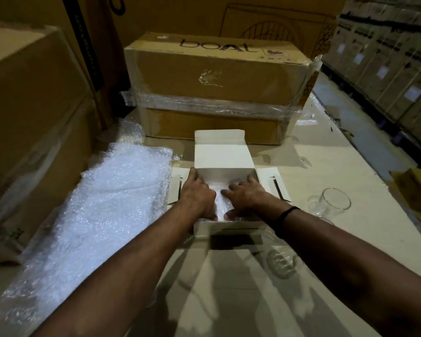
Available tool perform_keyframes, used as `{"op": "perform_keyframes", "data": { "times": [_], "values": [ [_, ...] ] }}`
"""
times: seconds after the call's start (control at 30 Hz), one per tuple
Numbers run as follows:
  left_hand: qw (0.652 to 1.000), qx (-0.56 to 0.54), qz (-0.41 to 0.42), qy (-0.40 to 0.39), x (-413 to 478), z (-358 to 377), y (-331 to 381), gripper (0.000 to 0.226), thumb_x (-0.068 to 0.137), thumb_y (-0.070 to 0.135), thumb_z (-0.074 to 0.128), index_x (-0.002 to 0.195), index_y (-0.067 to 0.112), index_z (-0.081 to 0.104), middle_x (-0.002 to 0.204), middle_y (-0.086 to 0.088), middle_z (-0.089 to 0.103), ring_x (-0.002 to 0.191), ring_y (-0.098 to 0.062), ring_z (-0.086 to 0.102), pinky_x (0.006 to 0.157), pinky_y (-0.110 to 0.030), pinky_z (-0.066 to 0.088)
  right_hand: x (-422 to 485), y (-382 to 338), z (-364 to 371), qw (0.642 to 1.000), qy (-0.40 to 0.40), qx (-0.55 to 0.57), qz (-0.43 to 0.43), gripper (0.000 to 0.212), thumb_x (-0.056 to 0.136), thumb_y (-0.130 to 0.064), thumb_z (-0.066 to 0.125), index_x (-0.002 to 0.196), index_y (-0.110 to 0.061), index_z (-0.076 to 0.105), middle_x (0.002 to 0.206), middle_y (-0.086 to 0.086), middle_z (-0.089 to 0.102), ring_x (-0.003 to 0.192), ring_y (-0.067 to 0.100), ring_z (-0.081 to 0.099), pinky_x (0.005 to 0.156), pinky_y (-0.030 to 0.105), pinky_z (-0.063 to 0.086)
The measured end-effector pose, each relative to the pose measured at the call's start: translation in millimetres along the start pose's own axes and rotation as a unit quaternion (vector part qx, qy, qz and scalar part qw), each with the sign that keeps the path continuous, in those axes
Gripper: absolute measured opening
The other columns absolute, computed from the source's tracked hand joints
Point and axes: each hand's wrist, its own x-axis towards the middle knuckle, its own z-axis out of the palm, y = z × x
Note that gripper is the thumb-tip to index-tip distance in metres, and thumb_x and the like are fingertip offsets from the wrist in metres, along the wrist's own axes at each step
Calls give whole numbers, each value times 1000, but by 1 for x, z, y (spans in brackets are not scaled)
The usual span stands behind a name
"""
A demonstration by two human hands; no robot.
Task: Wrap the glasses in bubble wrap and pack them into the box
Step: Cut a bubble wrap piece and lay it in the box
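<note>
Left hand point(197, 198) and right hand point(244, 198) both lie flat, fingers spread, pressing the wrapped bundle point(218, 206) down inside the box point(229, 226). Seat it snug against a wall and press evenly, not hard, since it's probably glass. Bare glass point(334, 203) sits at the box's 3 o'clock, wrap point(102, 203) at 9.

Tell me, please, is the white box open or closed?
Open. The white box has its lid flap raised behind and side flaps spread; the left hand and right hand reach inside it.
</note>
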Motion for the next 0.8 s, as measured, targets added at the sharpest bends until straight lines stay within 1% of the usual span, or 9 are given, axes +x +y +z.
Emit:
{"op": "perform_keyframes", "data": {
  "times": [0.13, 0.2, 0.3, 0.43, 0.5, 0.57, 0.63, 0.73, 0.8],
  "values": [
    [999, -15, 8, 34, -3, -4, -7, 62, 78, 69, 59, 119, 22, 65, 133, -8, 58, 134, -31, 38, 113, -59, 4, -13, 19, -6, 999, 45, -19, -16, 82, 75, -78, 53, 137, -25, 46, 141, 4, 50, 131, 27, 43, 111, 54, 21],
    [999, -8, 20, 35, -5, -5, -12, 60, 79, 67, 59, 117, 22, 66, 137, -8, 55, 137, -32, 34, 113, -62, 0, -23, 33, -13, 998, 21, -49, -17, 76, 72, -73, 63, 128, -23, 55, 135, 3, 54, 132, 26, 41, 112, 59, 13],
    [999, 33, 20, -14, -9, -2, -9, 49, 83, 55, 59, 117, 20, 66, 147, -15, 45, 144, -38, 20, 112, -63, -10, -29, 38, -9, 995, -47, -91, -10, 61, 77, -56, 69, 123, -18, 61, 136, 5, 54, 142, 29, 27, 112, 68, -2],
    [995, 61, 9, -79, -6, -2, 3, 42, 88, 45, 58, 122, 20, 64, 153, -19, 35, 147, -43, 5, 111, -62, -16, -24, 25, 6, 989, -51, -140, -20, 38, 92, -42, 56, 118, -15, 63, 136, 12, 55, 143, 36, 25, 109, 68, -12],
    [996, 43, 16, -79, -4, -4, 0, 46, 87, 53, 58, 121, 22, 65, 152, -17, 38, 147, -42, 8, 111, -62, -14, -25, 26, 0, 989, -39, -141, -18, 36, 92, -41, 56, 116, -15, 63, 133, 12, 57, 138, 34, 33, 111, 67, -6],
    [998, -4, 35, -47, -4, -5, -4, 47, 86, 61, 54, 116, 28, 67, 147, -10, 46, 145, -37, 19, 112, -63, -10, -21, 30, -8, 994, 17, -104, -27, 44, 89, -49, 58, 118, -17, 62, 131, 8, 59, 129, 29, 45, 114, 60, 14],
    [994, -66, 73, -47, -7, -6, -4, 38, 91, 56, 50, 118, 36, 67, 143, 0, 51, 142, -29, 29, 113, -62, -7, -16, 29, -11, 995, 69, -47, -52, 56, 89, -60, 52, 132, -24, 54, 140, 6, 51, 128, 26, 47, 109, 49, 31],
    [981, -126, 98, -113, -10, -10, 0, 35, 96, 43, 43, 127, 43, 60, 141, 11, 54, 139, -17, 38, 113, -59, -10, -12, 16, -1, 996, 44, -16, -82, 64, 88, -61, 50, 145, -34, 36, 151, 3, 39, 132, 26, 45, 105, 42, 34],
    [976, -135, 98, -143, -11, -16, 0, 37, 97, 38, 40, 130, 41, 58, 140, 10, 55, 137, -14, 41, 114, -57, -11, -10, 14, 5, 997, 28, 0, -72, 66, 88, -61, 50, 147, -36, 32, 152, 1, 38, 133, 25, 44, 105, 42, 31]
  ]
}}
